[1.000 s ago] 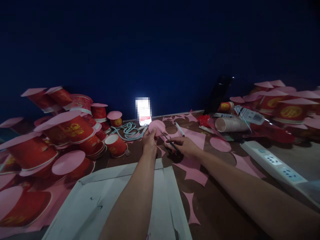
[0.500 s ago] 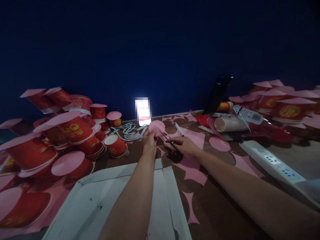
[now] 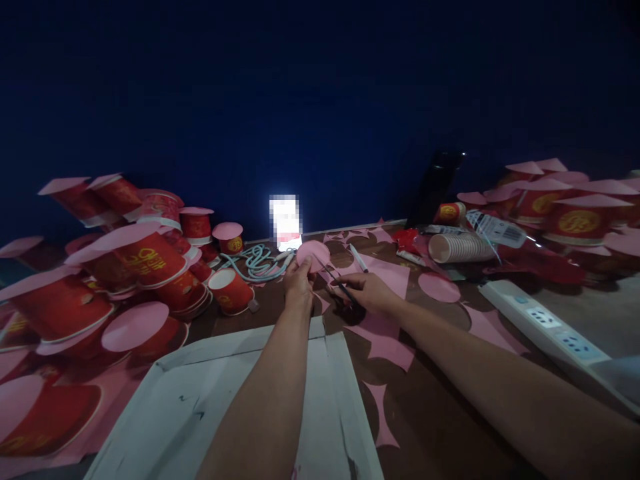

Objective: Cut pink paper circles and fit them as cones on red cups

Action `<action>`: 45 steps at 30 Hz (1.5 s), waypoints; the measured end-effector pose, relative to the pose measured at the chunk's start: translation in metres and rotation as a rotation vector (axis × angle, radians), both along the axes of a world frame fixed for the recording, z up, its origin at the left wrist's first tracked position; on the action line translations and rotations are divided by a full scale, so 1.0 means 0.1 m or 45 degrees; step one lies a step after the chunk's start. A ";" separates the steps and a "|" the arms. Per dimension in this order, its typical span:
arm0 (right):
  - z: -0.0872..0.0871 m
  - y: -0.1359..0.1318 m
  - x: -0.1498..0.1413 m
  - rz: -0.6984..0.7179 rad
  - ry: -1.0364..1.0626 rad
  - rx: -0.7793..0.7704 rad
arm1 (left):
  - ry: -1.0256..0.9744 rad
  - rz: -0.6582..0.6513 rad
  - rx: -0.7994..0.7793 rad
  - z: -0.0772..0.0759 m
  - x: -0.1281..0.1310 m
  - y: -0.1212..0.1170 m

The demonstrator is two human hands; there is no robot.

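Observation:
My left hand (image 3: 299, 283) pinches a round pink paper disc (image 3: 314, 254) and holds it up over the brown table (image 3: 440, 400). My right hand (image 3: 367, 292) is closed around dark scissors (image 3: 339, 283), whose blades point up toward the disc's lower right edge. Pink paper offcuts (image 3: 385, 343) lie under and in front of my right hand. A white pen (image 3: 359, 258) rests just beyond the scissors.
Red paper cups capped with pink discs are piled at the left (image 3: 140, 257) and far right (image 3: 575, 213). A sleeve of stacked cups (image 3: 463, 248) lies on its side. A white power strip (image 3: 550, 327), a lit phone (image 3: 286, 221), a blue cable (image 3: 257, 261) and a white tray (image 3: 210, 407) surround my arms.
Almost nothing moves; my right hand with the scissors has shifted very slightly up toward the disc.

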State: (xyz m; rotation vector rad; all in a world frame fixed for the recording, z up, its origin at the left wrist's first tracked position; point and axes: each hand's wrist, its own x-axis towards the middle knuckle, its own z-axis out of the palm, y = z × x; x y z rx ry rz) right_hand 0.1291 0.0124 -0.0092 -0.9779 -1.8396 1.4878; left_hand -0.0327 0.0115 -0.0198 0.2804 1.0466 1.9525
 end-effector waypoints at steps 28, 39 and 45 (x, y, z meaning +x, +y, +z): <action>0.23 0.07 0.19 0.159 -0.282 0.029 | 0.065 0.147 -0.043 0.02 -0.01 -0.02; 0.40 0.20 0.39 0.329 -0.892 0.430 | 0.531 0.366 -0.153 0.05 -0.04 -0.09; 0.36 0.29 0.48 0.021 -1.055 0.670 | 0.542 0.327 -0.196 0.00 -0.04 -0.06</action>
